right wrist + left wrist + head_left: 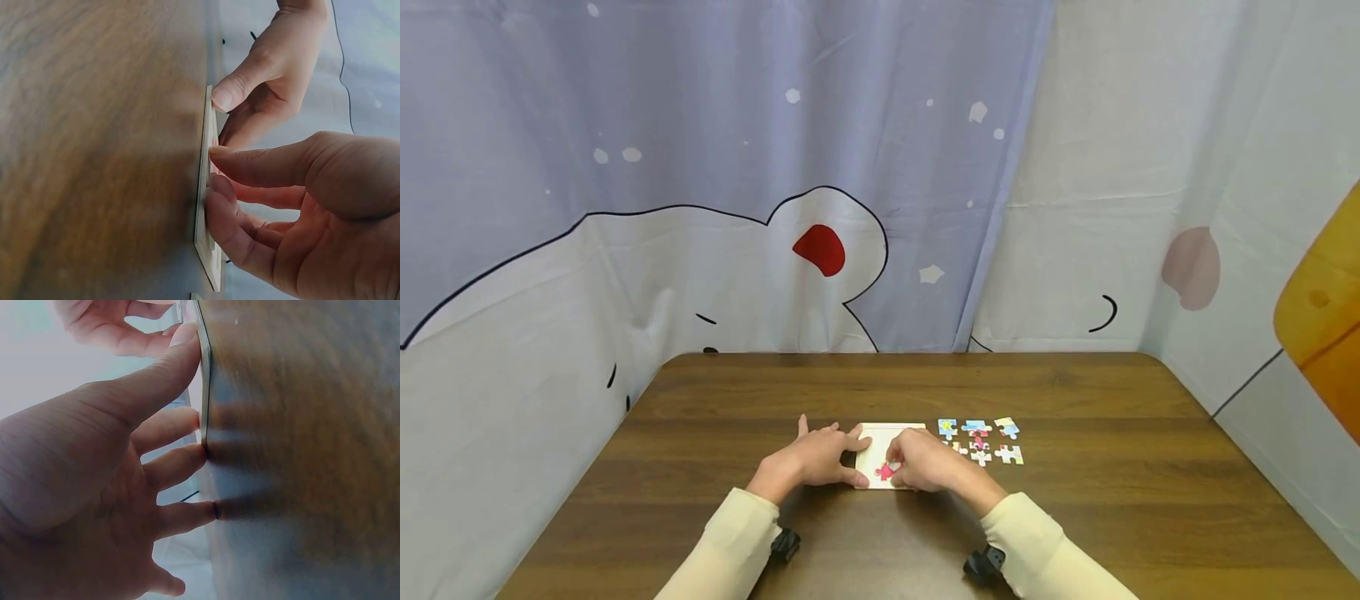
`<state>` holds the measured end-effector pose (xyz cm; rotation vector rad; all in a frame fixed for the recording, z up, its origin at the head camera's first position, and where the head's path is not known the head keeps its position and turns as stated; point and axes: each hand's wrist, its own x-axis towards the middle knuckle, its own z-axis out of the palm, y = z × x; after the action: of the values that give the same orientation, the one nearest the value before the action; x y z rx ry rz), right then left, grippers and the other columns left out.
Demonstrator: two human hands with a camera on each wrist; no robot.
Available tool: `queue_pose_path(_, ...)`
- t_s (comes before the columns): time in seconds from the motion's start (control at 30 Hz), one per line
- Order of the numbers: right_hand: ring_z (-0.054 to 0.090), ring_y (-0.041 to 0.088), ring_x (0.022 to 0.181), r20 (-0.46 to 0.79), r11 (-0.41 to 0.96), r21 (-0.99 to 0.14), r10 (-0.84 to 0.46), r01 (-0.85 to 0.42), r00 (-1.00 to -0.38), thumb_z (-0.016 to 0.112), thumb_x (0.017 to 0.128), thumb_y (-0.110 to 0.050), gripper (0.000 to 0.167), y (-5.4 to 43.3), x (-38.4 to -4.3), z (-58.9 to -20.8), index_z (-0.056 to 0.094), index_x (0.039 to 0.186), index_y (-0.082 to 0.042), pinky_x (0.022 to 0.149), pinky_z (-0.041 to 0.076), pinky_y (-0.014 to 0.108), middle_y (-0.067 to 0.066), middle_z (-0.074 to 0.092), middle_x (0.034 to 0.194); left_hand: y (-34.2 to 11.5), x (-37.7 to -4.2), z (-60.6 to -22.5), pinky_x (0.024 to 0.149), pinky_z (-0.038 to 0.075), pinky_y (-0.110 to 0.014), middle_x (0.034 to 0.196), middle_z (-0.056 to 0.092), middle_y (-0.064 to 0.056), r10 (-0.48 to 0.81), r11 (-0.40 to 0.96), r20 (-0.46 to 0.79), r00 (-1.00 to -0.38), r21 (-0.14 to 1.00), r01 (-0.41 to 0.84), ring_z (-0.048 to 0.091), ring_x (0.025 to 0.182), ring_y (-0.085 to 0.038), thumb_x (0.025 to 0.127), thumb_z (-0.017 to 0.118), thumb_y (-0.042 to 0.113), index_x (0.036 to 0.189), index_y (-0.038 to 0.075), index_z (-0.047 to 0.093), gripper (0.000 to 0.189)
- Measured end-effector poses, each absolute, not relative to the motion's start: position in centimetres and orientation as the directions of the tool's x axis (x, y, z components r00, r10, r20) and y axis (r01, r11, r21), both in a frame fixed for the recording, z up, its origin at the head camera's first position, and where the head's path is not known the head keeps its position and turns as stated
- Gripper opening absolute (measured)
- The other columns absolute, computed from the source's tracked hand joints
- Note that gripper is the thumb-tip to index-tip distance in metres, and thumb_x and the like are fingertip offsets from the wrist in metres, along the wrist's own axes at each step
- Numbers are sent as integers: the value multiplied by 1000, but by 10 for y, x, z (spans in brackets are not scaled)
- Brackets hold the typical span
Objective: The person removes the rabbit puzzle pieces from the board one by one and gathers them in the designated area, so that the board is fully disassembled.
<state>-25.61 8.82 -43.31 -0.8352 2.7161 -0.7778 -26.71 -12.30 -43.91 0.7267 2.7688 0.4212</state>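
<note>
A small pale puzzle board [874, 442] lies on the table in front of me. My left hand [818, 457] is at its left side with fingers spread; thumb and index finger rest on the board's left corners. In the left wrist view the thumb [169, 369] presses at the board's edge [206, 394]. My right hand [927, 460] pinches a pink jigsaw piece [885, 472] low over the board's near part. From the right wrist, its thumb and index fingertips come right down at the board [201, 228], largely hiding the piece.
Several loose jigsaw pieces lie to the right of the board, among them a blue-and-yellow one [947, 428], a blue one [1007, 427] and a pale one [1010, 455]. The brown wooden table [1112, 500] ends at a printed curtain [737, 275] behind.
</note>
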Motion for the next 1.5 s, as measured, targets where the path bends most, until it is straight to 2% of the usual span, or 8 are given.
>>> queue_pose_path(0.17,50,10,62,-30,706,-522,-576,-478,-817,81,75,2,13,88,-256,-433,71,83,-3,60,43,29,-4,58,67,-123,-266,-439,103,5,-81,152,46,-7,514,830,-148,-845,334,447,40,139,-44,79,78,51,142,19,60,73)
queue_pose_path(0.43,52,14,76,-33,725,-480,-578,-495,-815,80,78,0,15,89,-258,-434,68,86,-4,72,47,32,2,61,82,-122,-266,-438,104,5,-80,153,46,-7,509,834,-148,-848,330,443,40,139,-43,79,78,52,143,19,59,74)
queue_pose_path(0.6,49,13,73,-38,718,-485,-588,-500,-808,78,80,-2,21,91,-261,-435,60,87,-8,67,43,30,0,55,80,-122,-266,-437,104,5,-80,153,45,-7,508,835,-156,-847,328,441,39,140,-43,80,77,51,143,19,59,74)
queue_pose_path(0.83,46,9,62,-38,667,-563,-611,-488,-791,78,81,-1,22,96,-264,-436,58,83,-9,56,39,26,-4,50,69,-121,-266,-435,104,5,-80,154,44,-8,508,835,-156,-847,330,440,39,140,-43,80,77,51,143,18,58,74)
queue_pose_path(1.07,52,8,51,-96,603,-709,-596,-366,-797,64,88,10,17,100,-265,-440,57,85,-5,45,43,21,0,54,65,-120,-266,-436,104,5,-80,154,44,-8,508,836,-160,-846,330,439,39,140,-43,81,77,51,144,18,58,73)
queue_pose_path(1.33,61,17,56,-150,535,-801,-614,-269,-775,58,96,8,10,105,-269,-436,55,92,-1,50,53,31,10,59,74,-121,-265,-437,105,5,-80,154,44,-7,500,841,-174,-848,332,427,38,141,-43,81,76,52,144,19,57,74)
queue_pose_path(1.5,67,24,60,-160,519,-813,-633,-263,-757,56,97,8,9,108,-269,-432,54,94,-1,53,56,35,15,61,76,-122,-266,-439,105,4,-79,154,43,-7,499,842,-177,-848,329,427,37,141,-43,81,75,53,145,20,57,74)
